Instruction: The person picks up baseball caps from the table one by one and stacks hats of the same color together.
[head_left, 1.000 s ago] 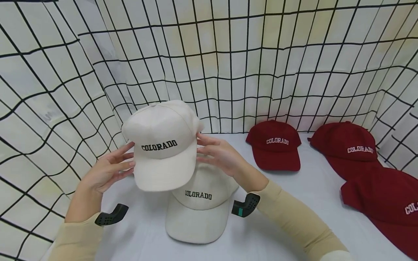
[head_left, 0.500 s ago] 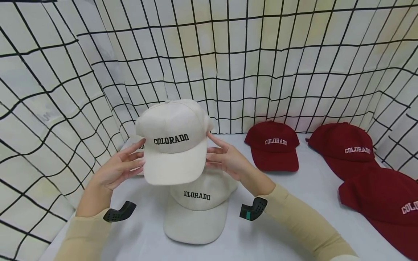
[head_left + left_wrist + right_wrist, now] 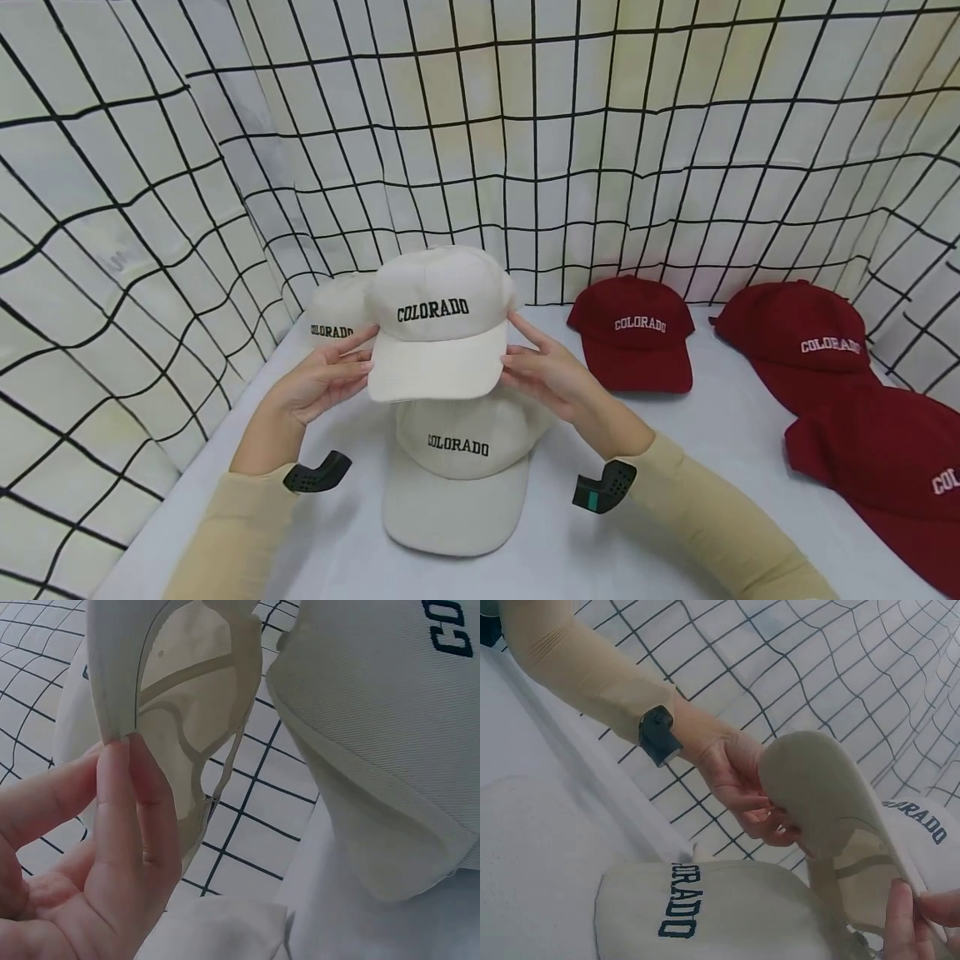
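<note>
The left hand (image 3: 322, 385) and the right hand (image 3: 549, 375) hold a cream cotton cap with black COLORADO lettering (image 3: 438, 325) by its two sides, the fingertips pinching its lower rim. It hangs in the air over the middle of the white counter (image 3: 720, 442), just above a second cream cap (image 3: 457, 467). A third cream cap (image 3: 337, 312) is half hidden near the back left corner. Three dark red caps (image 3: 633, 333) lie toward the right edge; the nearest one is cut off.
</note>
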### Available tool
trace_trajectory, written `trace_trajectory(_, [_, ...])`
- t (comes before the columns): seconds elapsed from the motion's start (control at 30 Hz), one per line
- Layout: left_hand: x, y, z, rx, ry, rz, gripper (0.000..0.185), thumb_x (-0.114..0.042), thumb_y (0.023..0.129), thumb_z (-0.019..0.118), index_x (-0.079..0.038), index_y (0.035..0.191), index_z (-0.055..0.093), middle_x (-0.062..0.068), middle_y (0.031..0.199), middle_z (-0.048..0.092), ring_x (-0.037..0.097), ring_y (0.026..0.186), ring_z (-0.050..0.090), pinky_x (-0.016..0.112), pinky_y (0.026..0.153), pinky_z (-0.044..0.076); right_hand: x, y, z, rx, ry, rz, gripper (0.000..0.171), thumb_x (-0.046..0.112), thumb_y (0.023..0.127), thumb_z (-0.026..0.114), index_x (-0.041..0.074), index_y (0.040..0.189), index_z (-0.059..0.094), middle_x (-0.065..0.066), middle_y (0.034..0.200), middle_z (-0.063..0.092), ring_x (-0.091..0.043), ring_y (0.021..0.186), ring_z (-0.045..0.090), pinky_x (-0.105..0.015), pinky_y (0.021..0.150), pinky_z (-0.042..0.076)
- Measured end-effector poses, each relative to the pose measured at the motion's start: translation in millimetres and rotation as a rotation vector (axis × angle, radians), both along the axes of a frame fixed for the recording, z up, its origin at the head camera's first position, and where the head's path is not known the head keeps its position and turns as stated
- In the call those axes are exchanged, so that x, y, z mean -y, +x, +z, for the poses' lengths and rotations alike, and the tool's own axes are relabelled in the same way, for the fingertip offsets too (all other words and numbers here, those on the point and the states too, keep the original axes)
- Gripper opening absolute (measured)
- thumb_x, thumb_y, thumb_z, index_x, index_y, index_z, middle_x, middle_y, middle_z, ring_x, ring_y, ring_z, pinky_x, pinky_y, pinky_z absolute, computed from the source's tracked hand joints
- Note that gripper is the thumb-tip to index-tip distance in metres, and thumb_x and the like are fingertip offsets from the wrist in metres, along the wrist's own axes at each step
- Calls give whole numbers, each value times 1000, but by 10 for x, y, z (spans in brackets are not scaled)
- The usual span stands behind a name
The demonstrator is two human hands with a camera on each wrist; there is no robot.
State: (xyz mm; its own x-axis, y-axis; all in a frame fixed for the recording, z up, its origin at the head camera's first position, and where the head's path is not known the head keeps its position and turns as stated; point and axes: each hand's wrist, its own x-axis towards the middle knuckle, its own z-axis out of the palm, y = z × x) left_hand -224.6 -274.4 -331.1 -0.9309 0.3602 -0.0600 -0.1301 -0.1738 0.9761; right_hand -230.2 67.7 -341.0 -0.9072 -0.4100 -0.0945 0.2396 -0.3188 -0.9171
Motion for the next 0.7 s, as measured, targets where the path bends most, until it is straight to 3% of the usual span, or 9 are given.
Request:
trace_trajectory(0.13, [-75, -31, -36, 44, 20, 5, 74, 12, 101, 51, 2, 162, 10, 3, 114, 64, 9, 96, 68, 21, 83, 56, -63, -6, -28, 36, -8, -9, 75, -9, 102, 49, 27, 164, 24, -22, 147, 45, -16, 106, 61, -28, 91, 55])
trace_trajectory(0.7, [-180, -29, -210, 98, 36, -37, 73, 7, 100, 57, 8, 160, 15, 2, 106, 60, 4, 86, 68, 20, 82, 56, -190, 125, -305, 165, -90, -51, 69, -6, 106, 43, 24, 165, 21, -19, 156, 31, -9, 97, 63, -22, 85, 55])
